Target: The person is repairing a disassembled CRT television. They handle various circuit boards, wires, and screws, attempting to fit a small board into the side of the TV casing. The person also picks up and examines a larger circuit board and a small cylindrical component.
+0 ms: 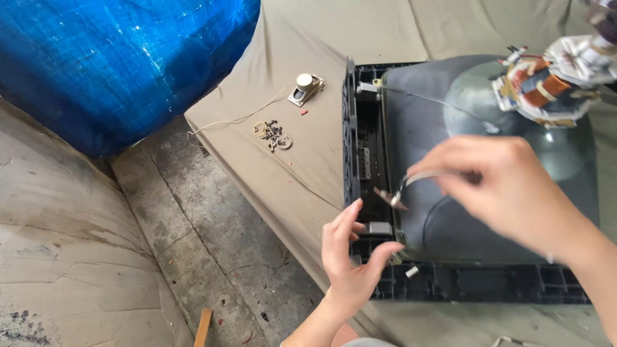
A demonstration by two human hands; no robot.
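Observation:
A grey picture tube (450, 212) lies face down in a black plastic frame (352, 128) on a tan cloth. At its neck sits a coil of copper windings (546, 87). My right hand (508, 186) is over the tube, fingers pinched on a thin metal strap (418, 180) that ends in a small clip (389, 198). Spread open, my left hand (350, 257) rests at the frame's near left corner, its thumb against the tube's edge.
A small speaker-like part (305, 88) with a thin wire and a cluster of screws and rings (273, 133) lie on the cloth (289, 160). A blue tarp bundle (116, 64) is at the left. Concrete floor (193, 257) lies below, with a wooden stick (203, 328).

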